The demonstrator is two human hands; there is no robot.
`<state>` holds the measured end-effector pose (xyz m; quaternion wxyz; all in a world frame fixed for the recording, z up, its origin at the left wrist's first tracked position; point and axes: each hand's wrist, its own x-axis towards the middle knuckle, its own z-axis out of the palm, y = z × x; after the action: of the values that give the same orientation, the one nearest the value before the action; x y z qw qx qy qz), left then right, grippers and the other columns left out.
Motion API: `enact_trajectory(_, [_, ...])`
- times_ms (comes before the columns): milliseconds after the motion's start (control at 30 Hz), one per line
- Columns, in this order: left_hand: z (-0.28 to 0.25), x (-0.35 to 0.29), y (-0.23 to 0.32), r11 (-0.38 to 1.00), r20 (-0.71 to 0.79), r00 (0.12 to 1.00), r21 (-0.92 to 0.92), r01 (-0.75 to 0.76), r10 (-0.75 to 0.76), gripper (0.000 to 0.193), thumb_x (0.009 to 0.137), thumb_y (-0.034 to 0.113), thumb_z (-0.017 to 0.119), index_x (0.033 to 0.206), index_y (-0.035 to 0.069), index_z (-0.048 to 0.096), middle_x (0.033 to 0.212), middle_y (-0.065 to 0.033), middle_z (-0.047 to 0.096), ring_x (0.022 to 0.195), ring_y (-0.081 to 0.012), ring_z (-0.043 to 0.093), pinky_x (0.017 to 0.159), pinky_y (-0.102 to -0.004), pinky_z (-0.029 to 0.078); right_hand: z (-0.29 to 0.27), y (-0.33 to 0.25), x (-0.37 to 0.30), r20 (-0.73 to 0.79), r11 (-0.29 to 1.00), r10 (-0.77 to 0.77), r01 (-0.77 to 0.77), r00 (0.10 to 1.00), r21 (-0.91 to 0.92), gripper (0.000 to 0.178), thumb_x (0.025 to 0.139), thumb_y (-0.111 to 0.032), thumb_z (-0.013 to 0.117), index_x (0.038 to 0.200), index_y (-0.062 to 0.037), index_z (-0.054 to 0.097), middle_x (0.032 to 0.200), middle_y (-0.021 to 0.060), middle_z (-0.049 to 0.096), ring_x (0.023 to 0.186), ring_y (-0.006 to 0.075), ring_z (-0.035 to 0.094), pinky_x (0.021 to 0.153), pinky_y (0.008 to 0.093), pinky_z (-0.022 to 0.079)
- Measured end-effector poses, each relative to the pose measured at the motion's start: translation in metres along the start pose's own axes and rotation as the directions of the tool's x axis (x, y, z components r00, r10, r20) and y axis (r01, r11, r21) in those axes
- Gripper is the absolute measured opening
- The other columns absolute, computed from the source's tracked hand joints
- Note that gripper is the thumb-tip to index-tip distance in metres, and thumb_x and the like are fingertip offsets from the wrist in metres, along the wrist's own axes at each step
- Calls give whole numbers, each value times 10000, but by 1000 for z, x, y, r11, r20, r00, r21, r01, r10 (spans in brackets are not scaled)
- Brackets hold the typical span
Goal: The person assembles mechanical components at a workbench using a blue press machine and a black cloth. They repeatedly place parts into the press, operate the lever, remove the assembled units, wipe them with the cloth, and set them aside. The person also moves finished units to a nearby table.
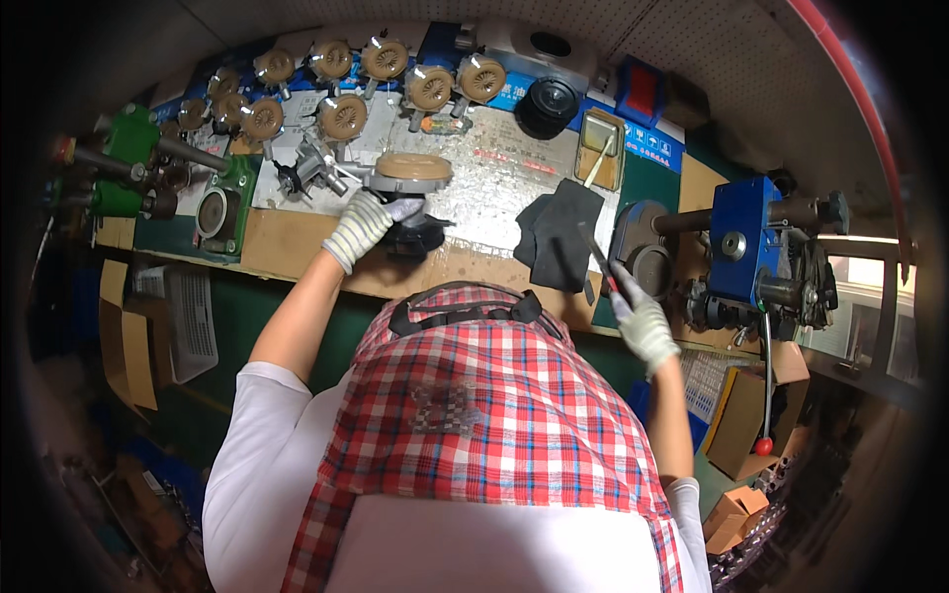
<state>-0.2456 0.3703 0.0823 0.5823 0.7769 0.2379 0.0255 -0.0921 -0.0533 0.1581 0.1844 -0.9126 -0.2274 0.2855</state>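
Near the front edge of the bench, my left hand, in a striped white glove, is closed on a grey metal housing topped with a tan ribbed disc. The housing sits over a black base, partly hidden by my fingers. My right hand, also gloved, grips a slim dark tool with a bit of red at its handle; its exact kind cannot be made out. The tool's tip points up and left, over dark grey cloths. Small metal fittings lie left of the housing.
Several tan-disc assemblies stand along the back. A green clamp device is at left, a blue lever press at right. A black round container and a tray with a brush sit behind the cloths. Cardboard boxes are below.
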Motion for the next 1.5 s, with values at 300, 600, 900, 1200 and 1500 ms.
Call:
enact_trajectory(300, [38, -25, 35, 833, 185, 978, -553, 22, 97, 763, 729, 234, 869, 1372, 26, 514, 1246, -83, 648, 1146, -197, 620, 1027, -374, 497, 92, 36, 54, -420, 961, -175, 60, 891, -271, 676, 864, -302, 691, 1475, -148, 444, 1337, 254, 530, 1180, 437, 549, 997, 514, 459])
enact_trajectory(600, [113, -21, 49, 673, 433, 901, -664, 325, -9, 697, 792, 375, 826, 1335, 36, 552, 1179, -135, 691, 1094, -255, 674, 1004, -402, 528, 56, -60, -17, -208, 832, -456, 498, 865, 246, 1097, 704, -530, 831, 1550, -84, 292, 1427, 279, 443, 1329, 448, 436, 1144, 477, 351])
enact_trajectory(900, [291, -31, 74, 445, 813, 466, -293, 846, -349, 854, 851, 691, 619, 1448, 97, 476, 1352, -126, 618, 1176, -309, 633, 1072, -500, 471, 67, 55, -59, -476, 882, 50, 185, 878, 434, 756, 917, -330, 654, 1552, -138, 291, 1394, 299, 506, 1269, 454, 518, 1052, 435, 437])
enact_trajectory(1200, [315, -40, 67, 619, 824, 486, -225, 752, -291, 792, 926, 620, 593, 1453, 50, 435, 1357, -191, 579, 1225, -302, 574, 1054, -438, 450, 7, 345, -126, -501, 695, 710, -375, 495, 614, 497, 951, -362, 633, 1317, -37, 548, 1212, 249, 654, 1150, 402, 620, 981, 441, 480])
enact_trajectory(1500, [263, -100, -20, 534, 407, 631, -337, 775, -660, 628, 967, 472, 606, 1413, 48, 481, 1304, -177, 609, 1098, -317, 612, 999, -470, 481, -115, 499, -68, -311, 624, 781, -647, 542, 438, 553, 925, -299, 646, 1428, -117, 505, 1363, 235, 581, 1260, 396, 556, 1062, 423, 451])
